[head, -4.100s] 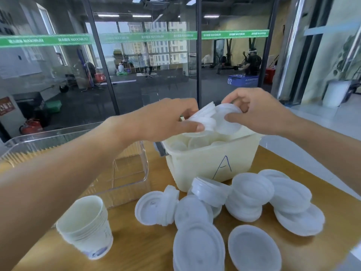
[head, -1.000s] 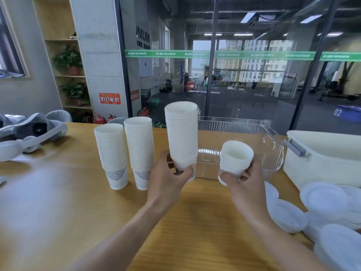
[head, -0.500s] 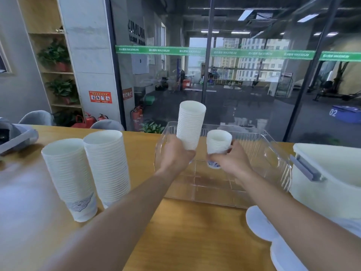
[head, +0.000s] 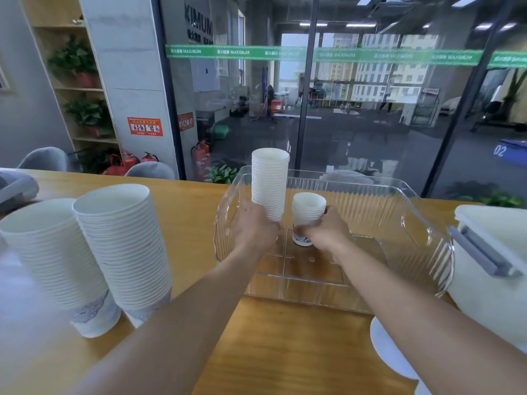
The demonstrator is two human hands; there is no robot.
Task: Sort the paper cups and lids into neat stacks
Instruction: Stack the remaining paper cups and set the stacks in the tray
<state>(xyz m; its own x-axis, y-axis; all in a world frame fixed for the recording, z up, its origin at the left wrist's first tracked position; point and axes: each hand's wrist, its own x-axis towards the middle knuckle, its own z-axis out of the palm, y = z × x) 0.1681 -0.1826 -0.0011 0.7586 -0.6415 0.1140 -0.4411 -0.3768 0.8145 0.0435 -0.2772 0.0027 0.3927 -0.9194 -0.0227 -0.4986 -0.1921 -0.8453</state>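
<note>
Two hands hold cup stacks inside a clear box.

The left hand has its fingers curled round the bottom of a tall stack of cups, which stands upright in the clear box. The right hand is wrapped round a short stack of cups just beside it, near the back left part of the box floor. The box sits at the far edge of the table. Two more big cup stacks stand side by side near the left edge of the table. A white lid peeks out near the right edge, next to a white tub.
</note>
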